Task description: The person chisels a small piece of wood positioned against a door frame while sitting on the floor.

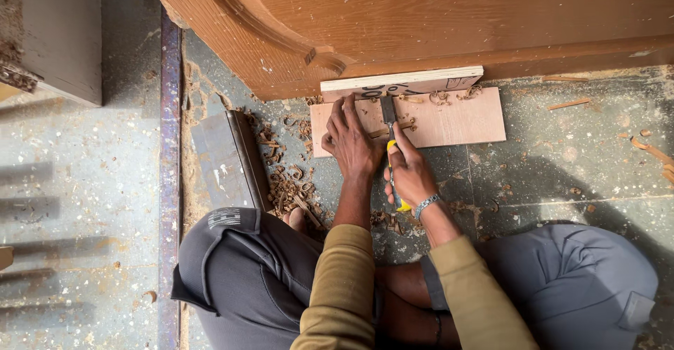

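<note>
I'm mid-cut: my right hand [411, 174] is clenched around the yellow-handled chisel [390, 136], blade on the flat board [456, 122] below the door [435, 20], my left hand [351, 139] lying flat beside it, so I'd judge a steady forward push comes next.

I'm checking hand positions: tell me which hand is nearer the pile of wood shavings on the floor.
Left. The left hand lies flat on the plywood piece, just right of the wood shavings. The right hand, gripping the chisel, is farther right.

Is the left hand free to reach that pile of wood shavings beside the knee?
Probably yes: the left hand lies flat on the plywood board, holding nothing, and the shavings lie close by on open floor.
</note>
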`<action>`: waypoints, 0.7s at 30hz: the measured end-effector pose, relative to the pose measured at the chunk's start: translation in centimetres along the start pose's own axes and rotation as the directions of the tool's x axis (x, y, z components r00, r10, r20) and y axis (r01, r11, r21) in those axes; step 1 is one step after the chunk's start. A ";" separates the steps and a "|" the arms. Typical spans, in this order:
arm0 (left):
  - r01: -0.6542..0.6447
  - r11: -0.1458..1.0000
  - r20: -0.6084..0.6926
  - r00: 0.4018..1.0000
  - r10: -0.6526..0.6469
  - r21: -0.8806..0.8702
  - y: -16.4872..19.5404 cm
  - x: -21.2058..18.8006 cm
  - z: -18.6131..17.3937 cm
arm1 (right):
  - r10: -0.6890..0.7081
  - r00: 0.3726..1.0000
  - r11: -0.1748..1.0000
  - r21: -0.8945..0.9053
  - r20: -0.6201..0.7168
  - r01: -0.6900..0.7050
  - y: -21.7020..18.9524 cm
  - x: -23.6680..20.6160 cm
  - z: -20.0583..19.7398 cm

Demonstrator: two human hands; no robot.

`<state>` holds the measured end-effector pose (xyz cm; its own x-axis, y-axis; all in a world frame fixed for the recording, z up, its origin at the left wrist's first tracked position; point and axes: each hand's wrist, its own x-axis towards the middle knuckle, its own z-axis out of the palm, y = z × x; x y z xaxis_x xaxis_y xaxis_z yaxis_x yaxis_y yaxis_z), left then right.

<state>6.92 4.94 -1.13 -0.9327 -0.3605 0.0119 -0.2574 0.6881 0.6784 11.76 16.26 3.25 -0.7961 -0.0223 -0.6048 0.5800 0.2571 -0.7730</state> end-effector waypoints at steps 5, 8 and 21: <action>0.009 1.000 0.024 1.000 -0.010 0.013 0.0 0.0 0.1 | -0.308 0.923 0.582 0.813 0.231 -0.009 2.6 1.0 -1.2; 0.009 1.000 0.022 1.000 -0.009 0.018 0.2 0.2 -0.5 | -0.187 0.960 0.657 0.753 0.208 -0.035 3.3 0.2 -1.9; -0.203 0.972 0.073 0.978 0.196 0.114 -0.2 -0.4 0.5 | 0.001 0.999 0.957 0.288 0.034 -0.010 2.1 -3.6 -2.2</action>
<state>7.18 5.26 -1.70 -0.9809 -0.1718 0.0911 -0.0893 0.8144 0.5734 15.47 19.04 4.23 -0.7893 -0.0546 -0.6115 0.6135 -0.0322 -0.7890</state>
